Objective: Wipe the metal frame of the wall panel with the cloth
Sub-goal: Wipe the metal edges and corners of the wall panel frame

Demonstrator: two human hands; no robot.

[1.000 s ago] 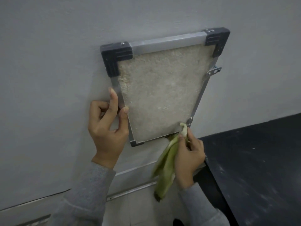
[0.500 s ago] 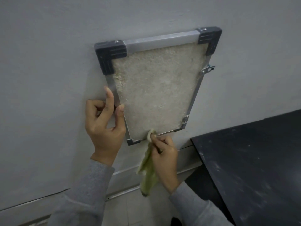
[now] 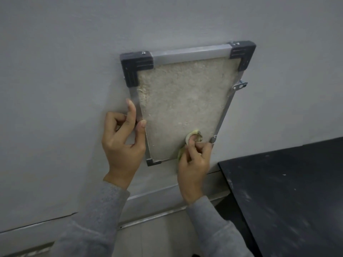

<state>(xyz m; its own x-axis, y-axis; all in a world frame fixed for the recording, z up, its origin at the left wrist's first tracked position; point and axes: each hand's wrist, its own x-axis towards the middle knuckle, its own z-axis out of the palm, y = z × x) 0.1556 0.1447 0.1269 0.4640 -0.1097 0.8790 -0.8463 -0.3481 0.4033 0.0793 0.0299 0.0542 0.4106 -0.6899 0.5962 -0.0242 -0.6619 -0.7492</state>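
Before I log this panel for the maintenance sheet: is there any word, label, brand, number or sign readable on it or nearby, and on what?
None readable: no text shows anywhere.
Metal frame: bare metal, no marking visible.
Black corner caps: only moulded ridges, no letters.
Cloth in the right hand: no tag visible.
Black table: only pale smudges.

No text, label, brand, number or sign can be read anywhere here.
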